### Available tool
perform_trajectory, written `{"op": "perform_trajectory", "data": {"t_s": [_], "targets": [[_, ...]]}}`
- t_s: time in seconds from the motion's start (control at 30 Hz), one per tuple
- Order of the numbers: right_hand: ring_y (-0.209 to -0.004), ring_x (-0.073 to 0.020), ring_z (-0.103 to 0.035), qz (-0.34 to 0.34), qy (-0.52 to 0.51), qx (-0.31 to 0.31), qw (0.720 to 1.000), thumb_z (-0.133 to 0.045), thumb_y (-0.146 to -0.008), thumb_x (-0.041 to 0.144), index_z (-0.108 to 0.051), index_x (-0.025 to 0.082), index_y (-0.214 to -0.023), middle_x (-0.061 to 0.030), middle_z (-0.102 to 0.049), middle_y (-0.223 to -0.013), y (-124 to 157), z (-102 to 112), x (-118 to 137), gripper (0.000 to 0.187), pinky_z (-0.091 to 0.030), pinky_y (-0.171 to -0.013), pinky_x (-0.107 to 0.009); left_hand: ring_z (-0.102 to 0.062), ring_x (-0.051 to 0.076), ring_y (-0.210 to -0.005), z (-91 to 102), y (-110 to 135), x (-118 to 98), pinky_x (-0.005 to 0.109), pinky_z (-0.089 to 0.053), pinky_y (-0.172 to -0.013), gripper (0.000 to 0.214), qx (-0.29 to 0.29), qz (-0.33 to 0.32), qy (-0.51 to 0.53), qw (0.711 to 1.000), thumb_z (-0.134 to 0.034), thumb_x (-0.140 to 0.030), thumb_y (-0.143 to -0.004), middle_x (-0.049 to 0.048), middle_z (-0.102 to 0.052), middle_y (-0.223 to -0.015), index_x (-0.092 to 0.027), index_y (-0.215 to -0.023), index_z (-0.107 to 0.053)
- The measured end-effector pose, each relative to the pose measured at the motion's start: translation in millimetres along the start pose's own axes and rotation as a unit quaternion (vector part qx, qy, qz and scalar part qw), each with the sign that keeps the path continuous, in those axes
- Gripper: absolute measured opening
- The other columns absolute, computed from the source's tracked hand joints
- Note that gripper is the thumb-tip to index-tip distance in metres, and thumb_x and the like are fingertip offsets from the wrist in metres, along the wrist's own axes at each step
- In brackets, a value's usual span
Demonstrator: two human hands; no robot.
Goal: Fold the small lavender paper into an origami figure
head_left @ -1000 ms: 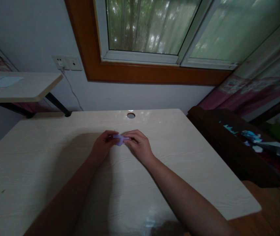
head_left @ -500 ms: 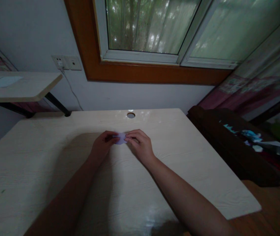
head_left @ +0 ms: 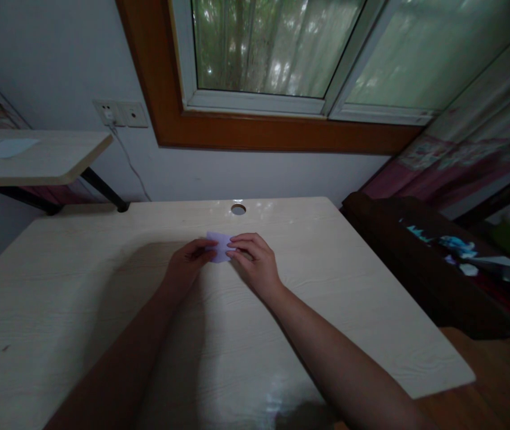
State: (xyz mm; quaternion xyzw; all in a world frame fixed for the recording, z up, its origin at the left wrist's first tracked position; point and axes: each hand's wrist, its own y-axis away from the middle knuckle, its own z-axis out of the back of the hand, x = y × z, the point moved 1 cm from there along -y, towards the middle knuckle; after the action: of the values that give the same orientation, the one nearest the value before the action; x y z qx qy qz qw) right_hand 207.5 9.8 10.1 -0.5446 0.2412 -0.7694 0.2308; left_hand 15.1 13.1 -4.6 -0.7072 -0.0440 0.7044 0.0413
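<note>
A small piece of light purple paper (head_left: 220,246) is held between my two hands, over the far half of the pale wood-grain desk (head_left: 326,310). My left hand (head_left: 187,261) pinches its left edge between thumb and fingers. On the opposite edge, my right hand (head_left: 257,261) grips the paper with thumb and fingertips. The fingertips cover parts of both edges. Whether the paper touches the desk I cannot tell.
Beyond the paper is a round hole (head_left: 238,209) in the desk. A raised shelf (head_left: 76,152) on black legs stands at the back left, below a wall socket (head_left: 120,113) with a white cable. To the right is a dark wooden piece of furniture (head_left: 398,269) with assorted items.
The paper has opened out upward, and its upper part now shows above the fingers as a larger, squarer sheet. Both hands have kept nearly the same place and hold.
</note>
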Motion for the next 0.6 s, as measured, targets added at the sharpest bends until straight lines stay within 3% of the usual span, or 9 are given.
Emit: {"op": "perform_trajectory", "data": {"t_s": [0.33,0.6], "targets": [[-0.095,-0.0177,-0.067,0.017,0.013,0.023,1.000,-0.070,-0.087,0.023,-0.075,0.026,-0.098,-0.0059,-0.071,-0.100,1.1,-0.7,-0.1,0.012,-0.055,-0.088,-0.034,-0.066,0.019,-0.088,0.4,-0.1,2.6,0.033,-0.052,-0.083,0.032,0.023,0.026,0.045,0.998,-0.083,-0.033,-0.067,0.0052,-0.075,-0.096,-0.020,-0.095,-0.075],[-0.089,-0.0175,-0.068,0.025,0.017,0.028,0.999,-0.069,-0.087,0.027,-0.074,0.026,-0.096,-0.0053,-0.072,-0.094,1.8,-1.3,-1.4,0.010,-0.056,-0.082,-0.033,-0.063,0.016,-0.072,-3.1,-1.6,1.6,0.030,-0.052,-0.070,0.033,0.016,0.032,0.056,0.998,-0.083,-0.030,-0.063,0.0010,-0.070,-0.077,-0.019,-0.090,-0.070]]}}
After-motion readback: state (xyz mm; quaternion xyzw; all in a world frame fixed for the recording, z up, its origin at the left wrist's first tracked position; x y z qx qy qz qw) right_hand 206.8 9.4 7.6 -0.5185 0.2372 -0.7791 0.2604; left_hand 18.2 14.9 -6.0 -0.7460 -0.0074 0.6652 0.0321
